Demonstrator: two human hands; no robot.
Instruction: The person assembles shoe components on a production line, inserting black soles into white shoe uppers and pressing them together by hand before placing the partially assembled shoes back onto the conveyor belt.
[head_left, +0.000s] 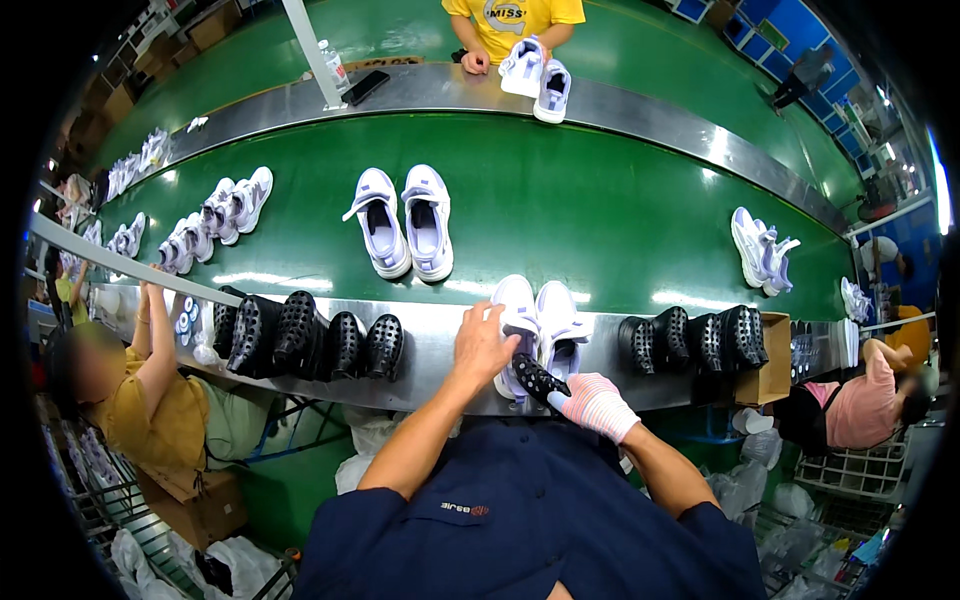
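A pair of white and lavender shoes stands in front of me at the near steel edge. My left hand, bare, grips the left-hand shoe by its upper, with the thumb at the opening. My right hand, in a pink-and-white striped glove, is closed on the rear end of a black perforated shoe last. Its front end sits at the opening of that shoe; how deep it goes is hidden. Touching this shoe on its right is the other white shoe, whose inside is partly dark.
Black lasts stand left and right on the steel ledge, beside a cardboard box. Shoe pairs rest on the green belt. Opposite, a person in yellow holds shoes; co-workers sit at both sides.
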